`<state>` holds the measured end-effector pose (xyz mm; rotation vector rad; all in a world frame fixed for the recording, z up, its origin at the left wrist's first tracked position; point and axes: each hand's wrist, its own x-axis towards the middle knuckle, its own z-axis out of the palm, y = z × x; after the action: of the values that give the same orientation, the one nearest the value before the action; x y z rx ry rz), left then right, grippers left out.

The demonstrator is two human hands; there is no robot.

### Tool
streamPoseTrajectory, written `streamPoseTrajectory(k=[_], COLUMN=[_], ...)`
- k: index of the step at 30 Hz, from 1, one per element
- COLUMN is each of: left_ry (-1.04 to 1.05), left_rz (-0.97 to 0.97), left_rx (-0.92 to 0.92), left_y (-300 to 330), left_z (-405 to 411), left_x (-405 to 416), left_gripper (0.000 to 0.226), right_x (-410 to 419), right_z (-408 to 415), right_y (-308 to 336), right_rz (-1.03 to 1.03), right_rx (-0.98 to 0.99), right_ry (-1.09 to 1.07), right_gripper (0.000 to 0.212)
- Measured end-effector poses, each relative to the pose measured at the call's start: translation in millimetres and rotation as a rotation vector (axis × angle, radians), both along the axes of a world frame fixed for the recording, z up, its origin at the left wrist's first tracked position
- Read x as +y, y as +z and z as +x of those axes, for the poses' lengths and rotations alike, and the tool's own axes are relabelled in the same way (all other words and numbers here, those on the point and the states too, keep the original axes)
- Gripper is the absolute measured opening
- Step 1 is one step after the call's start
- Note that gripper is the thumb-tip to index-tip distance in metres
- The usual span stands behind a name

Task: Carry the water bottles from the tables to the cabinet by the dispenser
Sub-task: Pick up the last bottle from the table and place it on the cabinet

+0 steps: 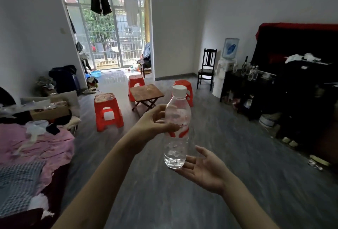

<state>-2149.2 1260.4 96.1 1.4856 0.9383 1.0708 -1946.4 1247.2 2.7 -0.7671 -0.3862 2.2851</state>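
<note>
A: Location of the water bottle [177, 128]?

B: Upright in mid-air over the floor [228, 155], white cap on, some water at the bottom. Left hand [152, 124] grips it at the red label; right hand [203, 168] lies flat and released, palm up, under its base.

A: Surroundings?

B: A small wooden worktop [146, 91] ahead among three red stools [108, 112]. On the right, the dispenser [227, 62], and beside it the dark cabinet [245, 89] carrying several bottles [253, 72]. Bed [33, 148] at left.
</note>
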Motion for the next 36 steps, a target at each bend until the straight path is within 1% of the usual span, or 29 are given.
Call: streamPoseTrajectory(k=[3,6,11,16,23,28,30,32,36], left_ry=[-0.063,-0.110,-0.137,-0.185,-0.280,-0.315,-0.319,-0.334,-0.389], left_rz=[0.002,0.004,-0.004,-0.018,0.005,-0.019,-0.035,-0.037,-0.040], left_rx=[0.034,0.070,0.085,0.071,0.122,0.093,0.074,0.052,0.071], left_y=[8,18,26,24,2,0,2,4,4], left_z=[23,48,81,107,127,127,129,137,166], left_x=[66,130,221,306,439,546,584,626,691], left_gripper=[0.058,0.052,0.050,0.058,0.053,0.054,0.054,0.054,0.053], right_x=[57,114,195,263,386,485,520,556,612], right_z=[20,41,79,112,127,131,135,141,161], right_y=[5,12,22,19,1,3,4,4,3], right_rz=[0.014,0.028,0.047,0.042,0.007,-0.016,0.005,0.005,0.001], right_rx=[0.007,0.000,-0.035,-0.025,-0.098,-0.100,-0.104,-0.114,-0.122], right_ry=[-0.035,-0.070,-0.118,-0.163,-0.221,-0.272,-0.265,-0.290,-0.354], right_gripper=[0.069,0.071,0.074,0.071,0.070,0.072,0.072,0.071,0.073])
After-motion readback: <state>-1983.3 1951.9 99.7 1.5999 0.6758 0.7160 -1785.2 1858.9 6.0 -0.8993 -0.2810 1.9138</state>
